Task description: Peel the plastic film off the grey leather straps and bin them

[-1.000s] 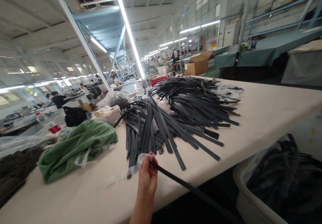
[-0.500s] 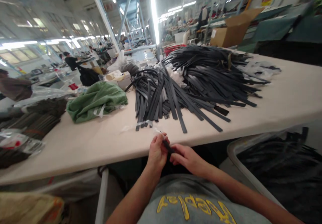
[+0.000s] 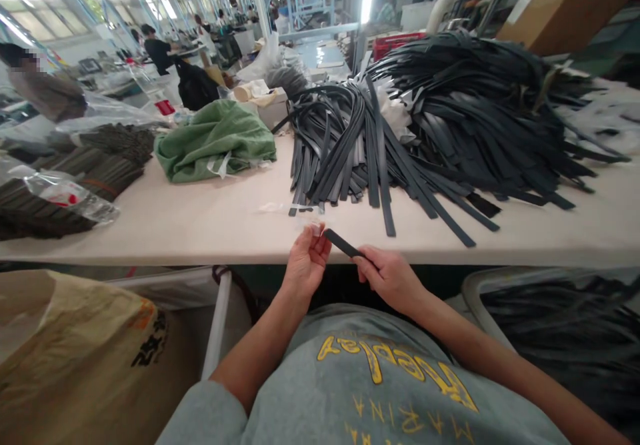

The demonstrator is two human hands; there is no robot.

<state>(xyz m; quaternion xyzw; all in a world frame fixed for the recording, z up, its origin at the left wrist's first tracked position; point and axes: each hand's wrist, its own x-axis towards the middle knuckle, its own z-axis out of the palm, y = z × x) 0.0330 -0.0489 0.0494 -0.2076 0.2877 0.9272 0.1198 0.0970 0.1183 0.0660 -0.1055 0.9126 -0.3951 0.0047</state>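
Note:
My right hand pinches a dark grey strip in front of the table's near edge, its free end pointing up and left. Beside that end, my left hand has its fingers curled round a small whitish, see-through piece at the fingertips. Just beyond the hands, clear film lies on the pale table. Behind it a bundle of dark strips is fanned out, ends towards me.
A bigger heap of dark strips is at the right. Green cloth, a plastic bottle and brown bundles lie left. Below the table are a yellowish sack and a bin of dark strips. People are further back.
My hands have drawn apart. The strip's upper end, earlier at my left hand's fingers, now shows free, with my right hand on its lower end. The view has tilted down.

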